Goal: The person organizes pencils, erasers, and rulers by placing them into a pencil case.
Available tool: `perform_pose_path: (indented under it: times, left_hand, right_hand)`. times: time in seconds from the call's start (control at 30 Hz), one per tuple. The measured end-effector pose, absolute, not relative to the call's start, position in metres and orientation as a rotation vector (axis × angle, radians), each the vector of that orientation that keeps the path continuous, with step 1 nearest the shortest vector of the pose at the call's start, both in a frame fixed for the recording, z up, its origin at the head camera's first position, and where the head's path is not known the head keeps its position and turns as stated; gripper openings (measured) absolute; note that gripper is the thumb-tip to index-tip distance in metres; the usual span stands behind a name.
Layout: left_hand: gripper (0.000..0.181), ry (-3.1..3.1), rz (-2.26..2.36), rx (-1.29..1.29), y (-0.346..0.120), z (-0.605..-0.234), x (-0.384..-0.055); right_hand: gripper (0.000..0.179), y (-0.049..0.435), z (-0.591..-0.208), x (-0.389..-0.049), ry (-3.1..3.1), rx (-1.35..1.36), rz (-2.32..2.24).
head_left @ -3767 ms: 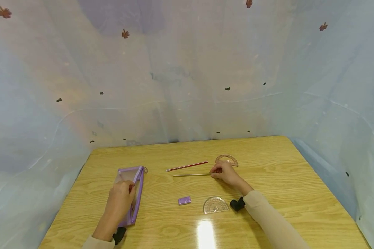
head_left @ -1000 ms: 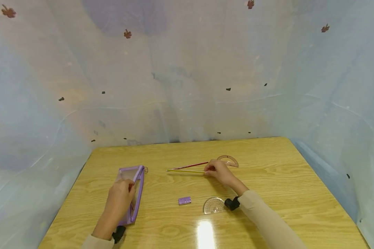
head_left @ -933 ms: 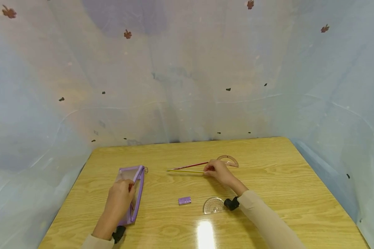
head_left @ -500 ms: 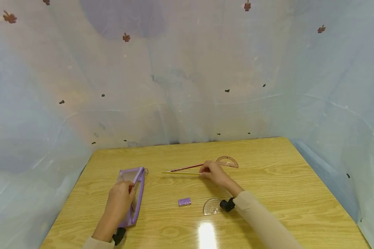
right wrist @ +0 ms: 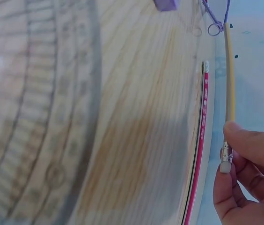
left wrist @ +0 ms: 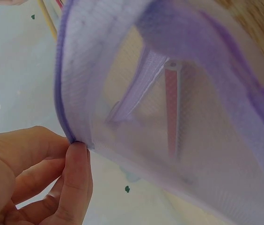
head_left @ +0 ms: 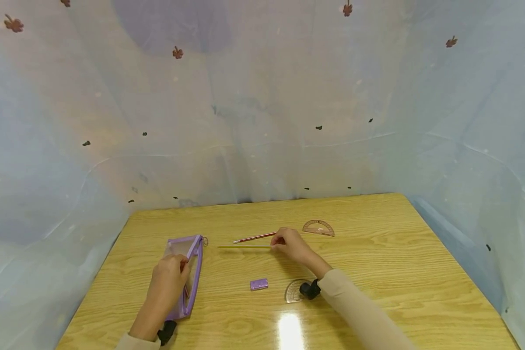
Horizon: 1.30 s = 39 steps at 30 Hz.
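Plainly apart, the two hands are both occupied: the left hand point(head_left: 168, 277) pinches the rim of a purple-trimmed mesh pencil case point(head_left: 194, 287), while the right hand point(head_left: 292, 244) grips a yellow pencil point(head_left: 245, 246) near its eraser end, the shaft reaching toward the left. Just beyond the right hand lies a red pencil point(head_left: 255, 237), with a pink protractor point(head_left: 318, 232) farther to its right; a purple eraser point(head_left: 259, 284) sits between the hands, nearer the person.

Stationery on a wooden desk point(head_left: 376, 243)
A red pencil point(head_left: 254, 237) lies left of a pinkish protractor point(head_left: 319, 231); a purple eraser point(head_left: 259, 284) lies near a clear protractor point(head_left: 293, 291); a pale, patterned curtain point(head_left: 262, 97) hangs behind.
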<state>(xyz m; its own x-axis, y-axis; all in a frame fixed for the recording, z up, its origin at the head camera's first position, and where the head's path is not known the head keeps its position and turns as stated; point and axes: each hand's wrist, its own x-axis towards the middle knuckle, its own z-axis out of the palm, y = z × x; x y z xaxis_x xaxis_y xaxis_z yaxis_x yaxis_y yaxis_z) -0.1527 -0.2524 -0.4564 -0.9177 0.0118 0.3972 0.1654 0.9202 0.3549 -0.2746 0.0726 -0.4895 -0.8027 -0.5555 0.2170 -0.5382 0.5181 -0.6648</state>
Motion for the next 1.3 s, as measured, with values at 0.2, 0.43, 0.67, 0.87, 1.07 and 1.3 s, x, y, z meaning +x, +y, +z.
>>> perform_pose_path:
  times: [0.2,0.43,0.67,0.87,1.07,1.3]
  left_hand:
    - [0.007,-2.688,-0.559,-0.124,-0.252,-0.457,-0.154]
    - [0.005,-2.676,-0.558,-0.127,-0.252,-0.458,-0.154]
    - [0.005,-2.66,-0.544,-0.14,-0.253,-0.46,-0.155]
    - [0.005,-2.664,-0.542,-0.146,-0.253,-0.461,-0.155]
    - [0.006,-2.681,-0.546,-0.14,-0.254,-0.459,-0.155]
    - [0.006,-2.687,-0.56,-0.132,-0.253,-0.459,-0.155]
  right_hand:
    - [0.006,0.064,-0.486,-0.273,2.693,-0.978,-1.195]
    - [0.005,0.054,-0.484,-0.272,2.668,-0.961,-1.176]
    - [0.005,0.046,-0.482,-0.269,2.648,-0.971,-1.186]
    - [0.005,0.039,-0.482,-0.268,2.647,-0.978,-1.177]
    - [0.005,0.031,-0.482,-0.268,2.649,-0.981,-1.171]
    - [0.007,0.023,-0.481,-0.267,2.657,-0.979,-1.181]
